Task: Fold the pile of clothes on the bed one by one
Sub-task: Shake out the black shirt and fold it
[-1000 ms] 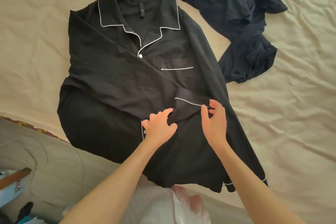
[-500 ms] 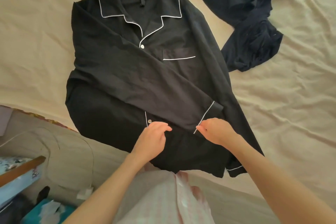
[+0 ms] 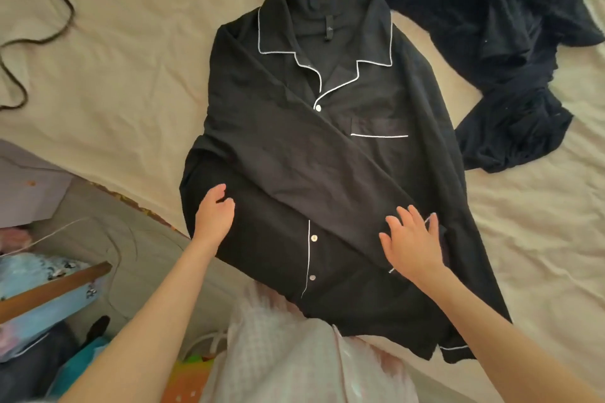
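My right hand [image 3: 413, 244] lies flat with fingers spread on the folded-over sleeve of the black white-piped pyjama shirt [image 3: 294, 180], which is spread on the cream bed sheet [image 3: 131, 52]. My left hand [image 3: 214, 216], fingers loosely curled, touches its lower left side. I count two garments: the shirt and one crumpled dark navy garment [image 3: 497, 52] beside it

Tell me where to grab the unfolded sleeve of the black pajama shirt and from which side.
Probably best to pinch the white-piped cuff of the unfolded sleeve, coming from the shirt's right edge with the right hand. That sleeve lies flat along the outer side of the black pajama shirt, and its cuff end lies free near the bed's edge, nearest that hand.
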